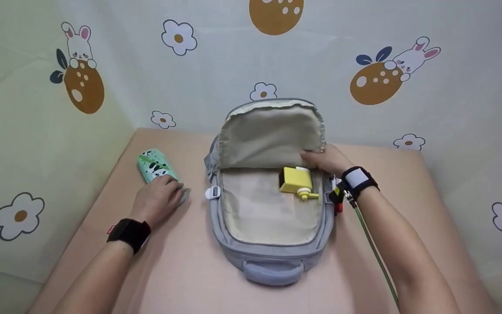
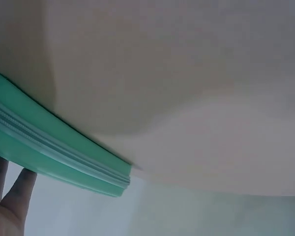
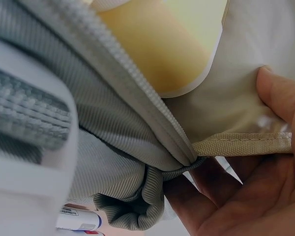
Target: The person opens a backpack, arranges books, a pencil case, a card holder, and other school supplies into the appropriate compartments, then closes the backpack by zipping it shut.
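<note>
A grey backpack (image 1: 273, 250) lies on the table with its front flap (image 1: 273, 135) folded back, showing a beige lining. My right hand (image 1: 331, 160) holds the flap's right edge. In the right wrist view its thumb (image 3: 278, 93) presses the lining and the other fingers are behind the seam. Inside the backpack lies a yellow boxy object (image 1: 296, 179) with a white collar and a small crank-like arm. To the left, my left hand (image 1: 158, 198) grips the near end of a green panda pencil case (image 1: 153, 163). The case's zipper (image 2: 54, 145) shows in the left wrist view.
White buckles (image 1: 212, 192) sit on the backpack's sides. Markers (image 3: 78, 219) with white bodies stick out by its right side. The carry handle (image 1: 273, 272) points toward me. A patterned curtain (image 1: 216, 65) closes off the back and sides of the pinkish table (image 1: 181, 270).
</note>
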### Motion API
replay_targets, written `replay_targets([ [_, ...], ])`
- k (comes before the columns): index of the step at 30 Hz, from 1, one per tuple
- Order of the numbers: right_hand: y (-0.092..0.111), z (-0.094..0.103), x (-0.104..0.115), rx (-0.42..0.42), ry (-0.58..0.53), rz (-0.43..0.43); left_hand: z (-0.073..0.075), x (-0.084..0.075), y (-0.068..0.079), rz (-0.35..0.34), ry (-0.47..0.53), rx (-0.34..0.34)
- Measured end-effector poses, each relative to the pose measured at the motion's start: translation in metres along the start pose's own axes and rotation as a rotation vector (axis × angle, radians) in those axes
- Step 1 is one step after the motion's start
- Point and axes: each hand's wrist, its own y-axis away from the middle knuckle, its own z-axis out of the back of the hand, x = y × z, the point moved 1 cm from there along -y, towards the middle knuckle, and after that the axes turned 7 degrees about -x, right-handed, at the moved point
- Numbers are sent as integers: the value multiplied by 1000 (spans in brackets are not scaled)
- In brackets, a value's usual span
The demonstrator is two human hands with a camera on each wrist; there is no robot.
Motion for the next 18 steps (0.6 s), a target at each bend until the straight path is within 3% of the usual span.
replay_targets([
  [4,-1,0,0,-9,-2,21,2,-2,3,25,-30,-85],
  [7,-1,-1,0,-6,-3,27,3,-3,-1,104,-14,-100],
  [14,0,0,1,-1,-2,16,9,5,-23,493,94,65],
  [18,1,0,2,2,-1,16,7,12,-30,629,176,162],
])
